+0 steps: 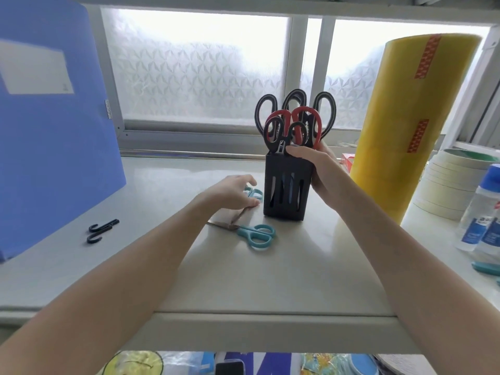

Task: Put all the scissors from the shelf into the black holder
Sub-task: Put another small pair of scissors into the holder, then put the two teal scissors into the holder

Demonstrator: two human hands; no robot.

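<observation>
Head view: right hand (319, 171) grips black holder (286, 190); left hand (232, 193) covers teal scissors (254, 192).

Pale grey metal shelf (243, 280) ran wide beneath an upper shelf edge (270, 2), frosted patterned window panes (194, 69) stood behind in white frames, soft daylight glowed through, a grey sill (189, 139) lay along the back.

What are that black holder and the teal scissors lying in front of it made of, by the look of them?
The black holder looks like matte moulded plastic: evenly dark, dull, with clean slots cut in its walls. The teal scissors seem to have smooth plastic handle loops, glossy and evenly coloured, and metal blades, though these look brownish and dull, perhaps tarnished; the picture is too soft to be sure.
</observation>
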